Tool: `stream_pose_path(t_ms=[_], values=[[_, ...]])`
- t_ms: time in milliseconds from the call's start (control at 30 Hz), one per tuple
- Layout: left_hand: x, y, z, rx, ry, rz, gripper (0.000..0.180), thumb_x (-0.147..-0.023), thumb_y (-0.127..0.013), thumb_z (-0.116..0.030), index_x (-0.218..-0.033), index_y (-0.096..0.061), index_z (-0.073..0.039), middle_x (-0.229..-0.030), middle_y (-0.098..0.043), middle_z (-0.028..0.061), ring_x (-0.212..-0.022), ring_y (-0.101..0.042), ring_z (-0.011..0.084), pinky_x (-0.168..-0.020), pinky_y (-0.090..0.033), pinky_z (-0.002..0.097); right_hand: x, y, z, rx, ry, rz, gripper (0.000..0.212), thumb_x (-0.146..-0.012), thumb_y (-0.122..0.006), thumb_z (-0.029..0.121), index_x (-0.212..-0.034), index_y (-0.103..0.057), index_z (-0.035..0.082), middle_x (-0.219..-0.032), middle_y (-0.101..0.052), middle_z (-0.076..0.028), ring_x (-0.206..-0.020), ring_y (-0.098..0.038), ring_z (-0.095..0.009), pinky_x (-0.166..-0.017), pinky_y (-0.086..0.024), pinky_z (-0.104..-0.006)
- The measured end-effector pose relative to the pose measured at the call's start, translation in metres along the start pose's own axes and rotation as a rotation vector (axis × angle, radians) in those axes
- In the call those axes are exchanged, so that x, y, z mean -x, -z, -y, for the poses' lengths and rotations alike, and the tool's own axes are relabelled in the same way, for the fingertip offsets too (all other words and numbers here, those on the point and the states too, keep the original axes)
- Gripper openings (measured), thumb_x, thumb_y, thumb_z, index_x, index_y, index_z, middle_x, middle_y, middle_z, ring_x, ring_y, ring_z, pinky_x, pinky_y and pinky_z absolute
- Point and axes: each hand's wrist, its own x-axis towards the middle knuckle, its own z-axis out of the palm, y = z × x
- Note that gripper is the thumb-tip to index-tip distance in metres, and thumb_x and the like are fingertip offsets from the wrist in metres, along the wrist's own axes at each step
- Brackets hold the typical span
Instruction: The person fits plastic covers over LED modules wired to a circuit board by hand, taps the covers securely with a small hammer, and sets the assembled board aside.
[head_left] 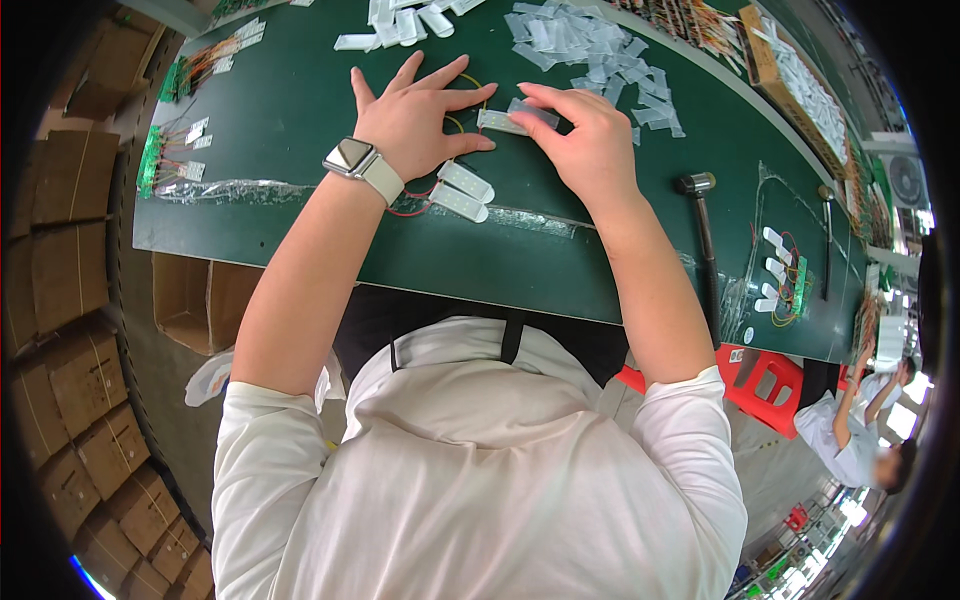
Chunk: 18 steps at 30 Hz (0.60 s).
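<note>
My left hand (pixel 412 122) lies with fingers spread on the green table, over thin red and yellow wires. Its thumb and index finger point toward a small white LED board (pixel 495 121), and it holds nothing. My right hand (pixel 590 140) pinches a clear plastic strip (pixel 519 106) between thumb and index finger, at the right end of that board. Whether the strip touches the board I cannot tell. Two more white LED boards with rounded ends, an upper one (pixel 467 181) and a lower one (pixel 459 203), lie below my left thumb, joined to red wires.
A heap of clear plastic strips (pixel 580 45) lies beyond my right hand, white covers (pixel 405 22) beyond my left. Wired green circuit boards (pixel 150 160) sit at left. A hammer (pixel 703 230) and another wired board (pixel 800 287) lie at right. A person (pixel 850 430) sits far right.
</note>
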Motion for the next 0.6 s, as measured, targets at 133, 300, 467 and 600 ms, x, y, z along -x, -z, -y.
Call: stream_pose_path(t_ms=[133, 300, 467, 600], values=[[-0.001, -0.001, 0.000, -0.008, -0.014, -0.025, 0.070, -0.080, -0.079, -0.065, -0.145, -0.059, -0.049, -0.166, -0.041, -0.0100, -0.157, -0.029, 0.0335, -0.118, -0.008, 0.0825, -0.002, -0.015, -0.001, 0.006, 0.062, 0.089, 0.033, -0.079, -0.086, 0.025, -0.107, -0.080, 0.010, -0.092, -0.078, -0.006, -0.088, -0.072, -0.025, -0.084, -0.055, -0.0387], [-0.003, -0.006, 0.001, -0.008, -0.021, -0.050, 0.070, -0.079, -0.079, -0.066, -0.144, -0.059, -0.049, -0.165, -0.043, -0.0091, -0.157, -0.030, 0.0340, -0.118, -0.008, 0.0828, 0.000, -0.019, -0.001, -0.008, 0.067, 0.083, 0.033, -0.076, -0.087, 0.023, -0.105, -0.081, 0.009, -0.092, -0.077, -0.006, -0.091, -0.072, -0.025, -0.082, -0.056, -0.0378], [-0.001, -0.005, -0.001, -0.005, -0.014, -0.048, 0.069, -0.079, -0.078, -0.065, -0.144, -0.059, -0.049, -0.165, -0.043, -0.0093, -0.157, -0.029, 0.0340, -0.118, -0.008, 0.0830, -0.002, -0.018, 0.001, 0.024, 0.062, 0.098, 0.033, -0.075, -0.087, 0.021, -0.105, -0.081, 0.010, -0.093, -0.078, -0.005, -0.093, -0.072, -0.024, -0.079, -0.058, -0.0366], [-0.001, -0.006, 0.000, -0.011, -0.006, -0.044, 0.069, -0.080, -0.078, -0.065, -0.144, -0.059, -0.049, -0.165, -0.042, -0.0097, -0.158, -0.028, 0.0342, -0.117, -0.008, 0.0831, -0.003, -0.019, 0.002, 0.048, 0.127, 0.086, 0.031, -0.075, -0.087, 0.021, -0.105, -0.082, 0.011, -0.093, -0.078, -0.003, -0.093, -0.072, -0.022, -0.079, -0.058, -0.0362]])
